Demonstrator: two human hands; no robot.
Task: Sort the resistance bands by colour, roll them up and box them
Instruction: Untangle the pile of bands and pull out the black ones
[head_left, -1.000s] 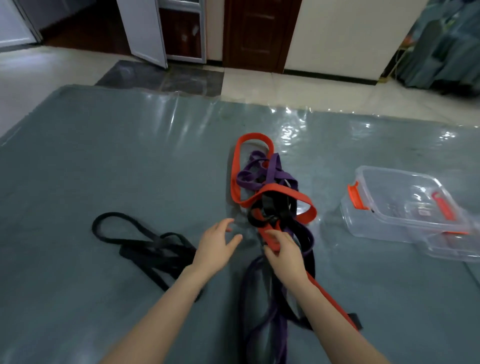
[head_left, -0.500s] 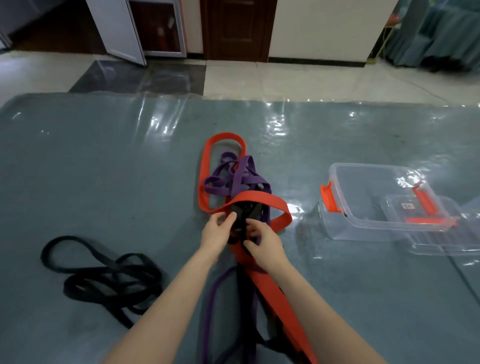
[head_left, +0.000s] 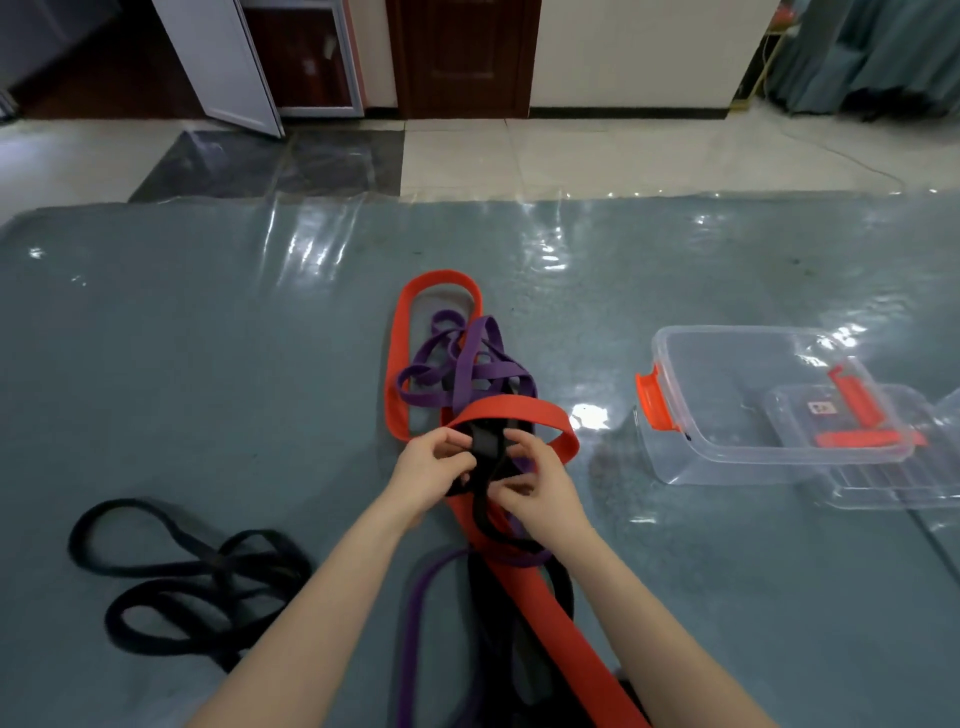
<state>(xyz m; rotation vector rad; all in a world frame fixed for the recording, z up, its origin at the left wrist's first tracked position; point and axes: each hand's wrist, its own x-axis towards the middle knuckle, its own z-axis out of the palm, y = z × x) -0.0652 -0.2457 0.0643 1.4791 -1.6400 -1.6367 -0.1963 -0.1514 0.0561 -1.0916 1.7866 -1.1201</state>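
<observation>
A tangle of bands lies in the middle of the grey-blue mat: a wide red band (head_left: 519, 413), purple bands (head_left: 470, 364) and a black band (head_left: 485, 447) threaded through them. My left hand (head_left: 426, 470) and my right hand (head_left: 540, 486) both pinch the black band where it crosses under the red loop. A separate pile of black bands (head_left: 192, 577) lies apart at the left. The clear plastic box (head_left: 727, 447) with orange latches stands open at the right.
The box's clear lid (head_left: 883, 493) lies against the box at the right. A shiny plastic sheet covers the mat (head_left: 208, 364). Tiled floor, a white door (head_left: 223, 62) and a dark wooden door (head_left: 462, 57) are beyond the mat's far edge.
Both hands moved forward into the tangle and closed on the black band under the red loop. The view shifted, so the pile and box sit further left.
</observation>
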